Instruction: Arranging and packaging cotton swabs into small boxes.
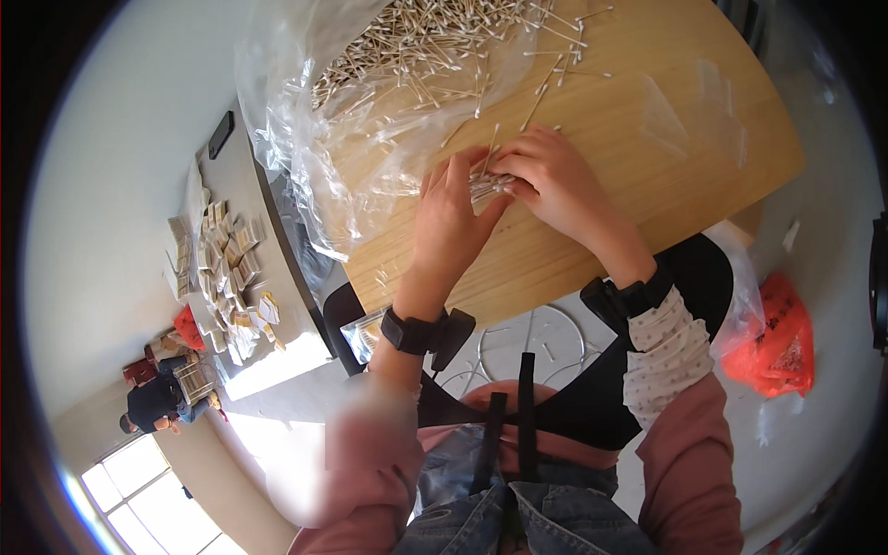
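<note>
Near the front of the wooden table (pixel 592 231), a small bunch of cotton swabs (pixel 487 188) lies between my two hands. My left hand (pixel 449 213) curls round the bunch from the left, its thumb at the near side. From the right, my right hand (pixel 555 180) closes its fingers on the same bunch. A single swab sticks up out of the bunch, away from me. Beyond my hands a big heap of loose cotton swabs (pixel 416 42) spreads over clear plastic film, and several stray swabs lie on the wood beside it.
A crumpled clear plastic bag (pixel 305 120) drapes over the table's left edge. Further left, a side table carries many small packs (pixel 227 264) and a black phone (pixel 221 135). A red plastic bag (pixel 772 342) sits on the floor at right. Another person (pixel 153 400) sits far left.
</note>
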A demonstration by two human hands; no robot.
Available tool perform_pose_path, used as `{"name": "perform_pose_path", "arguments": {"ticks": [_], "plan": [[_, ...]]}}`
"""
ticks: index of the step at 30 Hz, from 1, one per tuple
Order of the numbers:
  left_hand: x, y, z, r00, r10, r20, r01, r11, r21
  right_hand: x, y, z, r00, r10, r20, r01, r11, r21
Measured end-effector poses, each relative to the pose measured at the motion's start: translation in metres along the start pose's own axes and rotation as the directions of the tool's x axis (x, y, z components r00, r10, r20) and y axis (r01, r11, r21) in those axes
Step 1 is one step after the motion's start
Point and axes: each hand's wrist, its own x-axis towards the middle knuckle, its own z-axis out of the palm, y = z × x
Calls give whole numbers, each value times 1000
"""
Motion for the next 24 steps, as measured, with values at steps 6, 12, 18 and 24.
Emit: {"name": "perform_pose_path", "arguments": {"ticks": [6, 12, 18, 24], "plan": [[-3, -6, 4, 998, 27, -54, -34, 992, -122, 4, -6, -2, 1000, 21, -7, -21, 997, -68], [-11, -10, -3, 992, 42, -120, -52, 996, -78, 2, 1, -11, 995, 11, 99, -4, 998, -64], [-14, -13, -3, 978, 100, -181, -106, 994, -24, 0, 10, -20, 999, -7, 53, 12, 996, -88], [-20, -14, -1, 961, 80, -263, -94, 995, -38, 1, 8, -19, 1000, -2, 29, 4, 998, -55]]}}
